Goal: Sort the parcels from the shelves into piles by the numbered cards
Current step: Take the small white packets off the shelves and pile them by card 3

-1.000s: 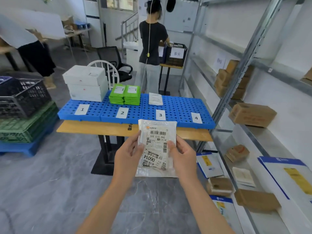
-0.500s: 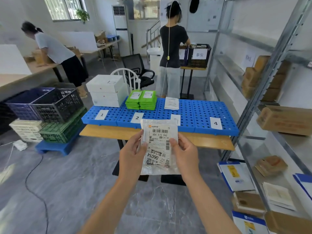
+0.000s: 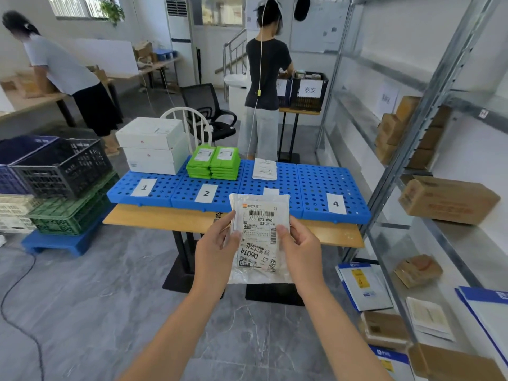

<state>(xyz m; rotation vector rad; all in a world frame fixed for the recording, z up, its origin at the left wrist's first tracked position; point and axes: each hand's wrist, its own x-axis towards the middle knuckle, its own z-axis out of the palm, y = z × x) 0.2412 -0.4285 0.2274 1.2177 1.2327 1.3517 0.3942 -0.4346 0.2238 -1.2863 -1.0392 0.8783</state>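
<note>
I hold a clear plastic parcel (image 3: 259,237) with a white shipping label upright in front of me. My left hand (image 3: 217,250) grips its left edge and my right hand (image 3: 301,250) grips its right edge. Beyond it lies the blue sorting board (image 3: 316,185) with card 1 (image 3: 143,187), card 2 (image 3: 206,193) and card 4 (image 3: 336,204); the parcel hides most of the third card (image 3: 270,191). White boxes (image 3: 152,144) are stacked behind card 1, green parcels (image 3: 213,162) behind card 2, and a flat white parcel (image 3: 264,169) behind the third card.
A metal shelf rack (image 3: 428,111) on the right holds cardboard boxes (image 3: 446,199) and blue-white mailers (image 3: 364,287). Stacked crates (image 3: 59,171) stand at the left. A person (image 3: 265,78) stands behind the table, another (image 3: 63,75) bends over a desk at far left. A white chair (image 3: 192,125) is behind the board.
The view has swung left and nearer to the table, bringing the crates and the person at far left into sight. Both hands keep the same hold on the parcel.
</note>
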